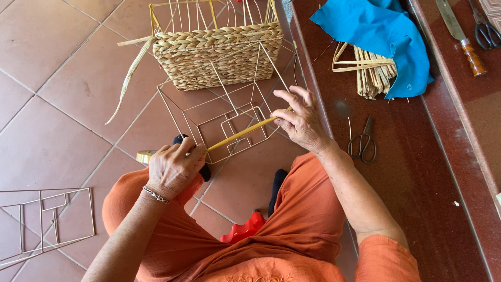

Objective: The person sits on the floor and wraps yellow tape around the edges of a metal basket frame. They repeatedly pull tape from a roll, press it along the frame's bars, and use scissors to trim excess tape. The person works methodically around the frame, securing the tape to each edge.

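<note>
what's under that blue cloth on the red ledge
A bundle of dried straw strips pokes out from under the blue cloth. The bundle's far end is covered, so anything else beneath can't be seen.

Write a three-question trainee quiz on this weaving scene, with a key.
1. True or false: the right hand pinches one end of the yellow strand.
2. Which lies nearest that hand? A) scissors B) knife C) blue cloth
3. Fill in: the left hand holds the strand against the wire ____.

Key: 1 true; 2 A; 3 frame.
</note>
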